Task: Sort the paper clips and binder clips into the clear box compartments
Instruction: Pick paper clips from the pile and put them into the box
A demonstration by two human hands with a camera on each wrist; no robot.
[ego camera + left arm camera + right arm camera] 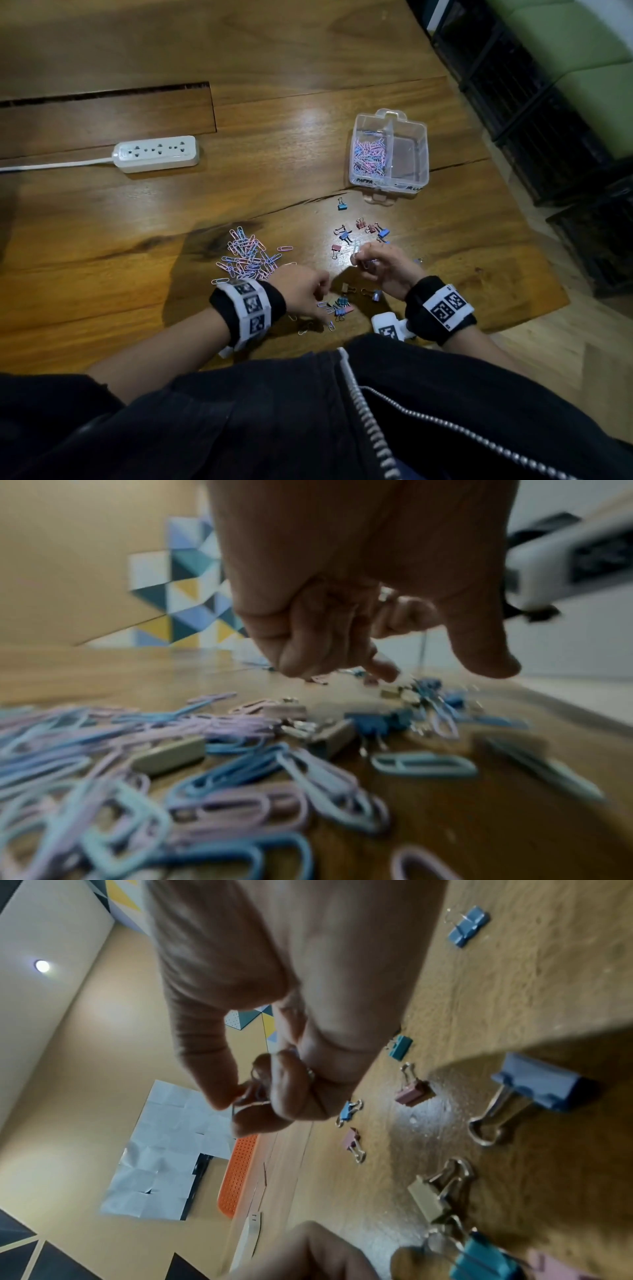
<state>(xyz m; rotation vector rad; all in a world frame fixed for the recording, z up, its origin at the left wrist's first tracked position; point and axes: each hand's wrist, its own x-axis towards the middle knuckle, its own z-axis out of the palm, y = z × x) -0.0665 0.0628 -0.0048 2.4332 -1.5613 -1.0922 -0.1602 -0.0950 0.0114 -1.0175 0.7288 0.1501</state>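
Note:
The clear box point(424, 150) stands at the far right; its left compartment holds pink and blue paper clips point(370, 154), and its right compartment looks empty. A loose paper clip pile point(246, 255) lies left of centre. Binder clips point(359, 229) are scattered below the box. My right hand point(371, 262) hovers over them and pinches a few paper clips point(251, 1093) between thumb and fingers. My left hand point(308, 291) hangs over a small mixed cluster of clips point(337, 306), fingers curled, thumb out. A metal glint shows between its fingers point(342, 642); whether it holds a clip is unclear.
A white power strip point(157, 154) with its cable lies at the far left. A beige binder clip point(349, 288) and a grey-blue one point(375, 294) sit between my hands. The wooden table point(479, 240) ends at the right, beside black crates point(548, 120).

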